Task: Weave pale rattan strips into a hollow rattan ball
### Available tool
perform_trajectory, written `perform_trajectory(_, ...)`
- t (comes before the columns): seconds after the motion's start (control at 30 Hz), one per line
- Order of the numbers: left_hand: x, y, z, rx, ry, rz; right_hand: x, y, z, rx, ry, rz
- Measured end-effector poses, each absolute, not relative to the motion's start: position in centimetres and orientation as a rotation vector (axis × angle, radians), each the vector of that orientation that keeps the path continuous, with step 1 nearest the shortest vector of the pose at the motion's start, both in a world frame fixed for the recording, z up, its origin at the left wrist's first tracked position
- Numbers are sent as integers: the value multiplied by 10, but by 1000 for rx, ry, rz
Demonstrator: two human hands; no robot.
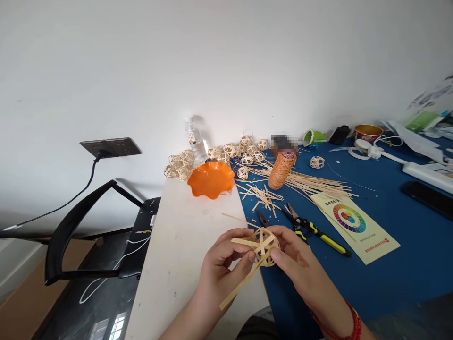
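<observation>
Between both hands is a small open ball woven from pale bamboo strips [264,245], with loose strip ends poking out on its left side. My left hand [226,257] is closed on its left side, thumb and fingers pinching the ball and the strips. My right hand [295,257] grips it from the right, thumb pressed on the front. Just beyond the ball lie dark-jawed pliers [262,219], partly hidden, and yellow-and-black shears [311,227]. Short cut strips [264,196] are scattered farther back.
An orange wavy-rimmed dish [211,194] sits on the white tabletop. Finished woven balls [182,165] cluster along the wall near a water bottle [195,139]. Right of them stand an orange cord-wrapped cylinder [281,171], long strips [318,183] and a colour-wheel booklet [357,226]. A black chair [56,255] is at left.
</observation>
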State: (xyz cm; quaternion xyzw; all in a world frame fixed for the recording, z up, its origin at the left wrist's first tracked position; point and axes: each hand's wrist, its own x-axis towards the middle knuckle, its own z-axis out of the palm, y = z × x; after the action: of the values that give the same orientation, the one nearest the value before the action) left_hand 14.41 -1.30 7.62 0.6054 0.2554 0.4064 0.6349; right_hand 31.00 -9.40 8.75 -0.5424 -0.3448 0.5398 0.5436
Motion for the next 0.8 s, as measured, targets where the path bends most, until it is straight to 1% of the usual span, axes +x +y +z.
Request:
perform_trajectory(0.57, 146, -15, 75, 1331, 652, 897, 306, -94, 74, -1355, -874, 1235)
perform_trajectory(0.8, 146, -15, 77, 1457, 682, 896, 305, -96, 75, -1369, -902, 1209)
